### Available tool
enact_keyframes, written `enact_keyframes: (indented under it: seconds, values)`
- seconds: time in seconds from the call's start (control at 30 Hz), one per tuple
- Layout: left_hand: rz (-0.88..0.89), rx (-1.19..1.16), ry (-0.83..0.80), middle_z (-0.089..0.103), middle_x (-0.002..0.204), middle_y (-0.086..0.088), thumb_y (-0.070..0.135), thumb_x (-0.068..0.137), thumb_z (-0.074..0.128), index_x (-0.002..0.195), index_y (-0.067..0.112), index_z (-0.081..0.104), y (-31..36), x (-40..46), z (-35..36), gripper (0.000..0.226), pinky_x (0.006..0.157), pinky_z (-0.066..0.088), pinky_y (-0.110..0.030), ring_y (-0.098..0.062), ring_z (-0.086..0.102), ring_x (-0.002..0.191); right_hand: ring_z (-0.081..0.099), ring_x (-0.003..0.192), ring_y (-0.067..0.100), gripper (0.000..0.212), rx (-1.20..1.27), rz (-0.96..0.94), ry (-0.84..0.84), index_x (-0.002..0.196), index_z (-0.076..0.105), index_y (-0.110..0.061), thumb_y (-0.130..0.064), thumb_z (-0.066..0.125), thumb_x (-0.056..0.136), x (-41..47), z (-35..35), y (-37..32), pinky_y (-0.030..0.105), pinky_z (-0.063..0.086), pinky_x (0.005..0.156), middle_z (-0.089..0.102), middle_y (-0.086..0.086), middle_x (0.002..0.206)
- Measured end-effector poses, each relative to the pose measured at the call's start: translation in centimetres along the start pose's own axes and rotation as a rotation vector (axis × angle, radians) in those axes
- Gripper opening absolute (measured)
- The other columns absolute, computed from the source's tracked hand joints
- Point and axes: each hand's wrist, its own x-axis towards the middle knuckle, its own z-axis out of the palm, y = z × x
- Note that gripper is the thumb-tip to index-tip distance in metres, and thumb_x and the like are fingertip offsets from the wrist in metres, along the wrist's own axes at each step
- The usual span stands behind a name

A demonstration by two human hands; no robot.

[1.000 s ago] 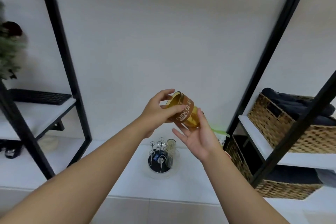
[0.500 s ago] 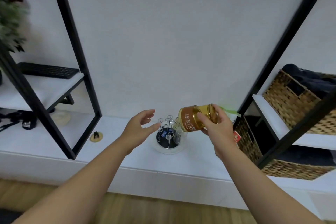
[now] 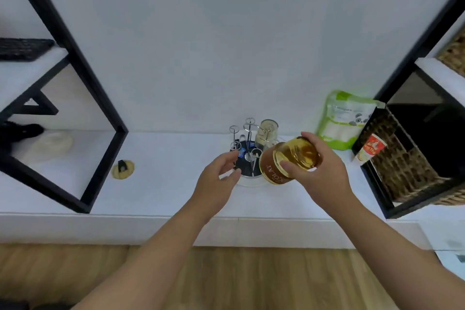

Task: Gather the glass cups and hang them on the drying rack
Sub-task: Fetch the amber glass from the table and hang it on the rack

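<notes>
My right hand (image 3: 319,171) grips an amber glass cup (image 3: 289,158) with a brown printed band, held on its side with the base toward me, just right of the drying rack. The wire drying rack (image 3: 247,148) stands on a round base on the white ledge, its looped prongs pointing up. A clear glass cup (image 3: 268,131) hangs upside down on a prong at the rack's back right. My left hand (image 3: 217,181) hovers open at the rack's front left, fingers spread, holding nothing.
A green and white pouch (image 3: 344,121) leans against the wall right of the rack. A black shelf frame with a wicker basket (image 3: 407,163) stands at the right; another black frame (image 3: 83,98) stands at the left. A small yellow disc (image 3: 122,169) lies on the ledge (image 3: 163,199).
My left hand let go of the amber cup, which passed to my right hand. Both hands have come down toward the rack, and my view has tilted down to the ledge.
</notes>
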Motion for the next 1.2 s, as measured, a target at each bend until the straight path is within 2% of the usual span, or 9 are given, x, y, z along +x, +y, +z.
enact_keyframes:
  seconds: [0.2,0.33,0.43,0.67,0.77,0.93,1.0,1.1,1.2]
  values:
    - [0.011,0.164,-0.114,0.048,0.154,0.007,0.017,0.091,0.077,0.151,0.031,0.045,-6.7,5.1,3.5,0.069,0.112,0.043,-0.038,-0.014,0.045,0.14,0.061,0.101,-0.011,0.066,0.026,0.016,0.061,0.132,0.058,-0.044,-0.038,0.092,0.075,1.2,4.9,6.8,0.005,0.049,0.077,0.061,-0.04,0.11]
    - [0.007,0.222,-0.138,0.043,0.158,0.005,0.03,0.082,0.087,0.156,0.033,0.035,-9.2,8.3,5.5,0.09,0.106,0.036,-0.027,-0.015,0.042,0.142,0.067,0.106,0.009,0.062,0.183,0.172,0.199,0.134,0.06,-0.036,-0.035,0.09,0.079,1.8,6.6,10.8,0.043,0.061,0.094,0.067,-0.014,0.119]
    - [0.002,0.202,-0.139,0.039,0.161,0.003,0.038,0.074,0.091,0.159,0.032,0.03,-10.0,10.4,6.5,0.105,0.111,0.036,-0.035,-0.019,0.039,0.145,0.068,0.108,0.013,0.061,0.229,0.195,0.244,0.133,0.061,-0.038,-0.035,0.09,0.079,3.1,7.2,12.3,0.048,0.061,0.094,0.068,-0.012,0.118]
    - [0.03,0.251,-0.15,0.037,0.163,0.003,0.045,0.067,0.095,0.16,0.034,0.026,-11.5,12.4,7.2,0.116,0.116,0.038,-0.046,-0.02,0.038,0.146,0.064,0.1,-0.008,0.067,0.108,0.105,0.173,0.138,0.06,-0.034,-0.039,0.09,0.079,5.4,8.5,12.9,0.016,0.056,0.082,0.065,-0.021,0.114]
    - [0.049,0.238,-0.117,0.041,0.16,0.007,0.047,0.066,0.094,0.158,0.034,0.03,-12.0,12.9,7.1,0.113,0.112,0.04,-0.037,-0.016,0.042,0.143,0.066,0.106,0.005,0.068,0.074,0.074,0.124,0.139,0.059,-0.031,-0.039,0.089,0.079,6.3,9.2,12.6,0.01,0.054,0.081,0.068,-0.011,0.12]
    - [0.099,0.203,-0.087,0.049,0.152,0.009,0.048,0.066,0.094,0.156,0.032,0.034,-12.3,13.9,6.9,0.109,0.094,0.041,-0.015,-0.005,0.047,0.129,0.061,0.105,-0.006,0.062,0.029,0.016,0.093,0.132,0.059,-0.037,-0.039,0.089,0.079,7.4,10.1,11.9,0.001,0.045,0.077,0.065,-0.02,0.116]
    - [0.119,0.196,-0.086,0.052,0.149,0.009,0.049,0.066,0.093,0.154,0.032,0.037,-12.2,14.2,6.9,0.106,0.092,0.045,-0.012,-0.007,0.05,0.129,0.062,0.106,0.001,0.063,-0.009,-0.002,0.081,0.133,0.058,-0.038,-0.039,0.089,0.079,7.7,10.5,11.8,0.001,0.044,0.078,0.066,-0.016,0.116]
    - [0.13,0.187,-0.078,0.056,0.144,0.01,0.053,0.064,0.093,0.153,0.032,0.039,-12.2,14.4,6.9,0.106,0.102,0.053,-0.03,-0.011,0.055,0.127,0.062,0.105,0.01,0.068,-0.087,-0.03,0.052,0.137,0.057,-0.037,-0.041,0.089,0.078,8.2,11.0,11.7,-0.002,0.04,0.077,0.065,-0.012,0.118]
    - [0.13,0.195,-0.057,0.057,0.142,0.016,0.057,0.063,0.092,0.153,0.035,0.039,-12.4,14.2,6.8,0.107,0.103,0.052,-0.033,-0.006,0.056,0.125,0.059,0.106,0.01,0.074,-0.21,-0.071,-0.003,0.144,0.054,-0.035,-0.044,0.088,0.078,8.8,11.6,11.6,0.0,0.039,0.074,0.062,-0.011,0.119]
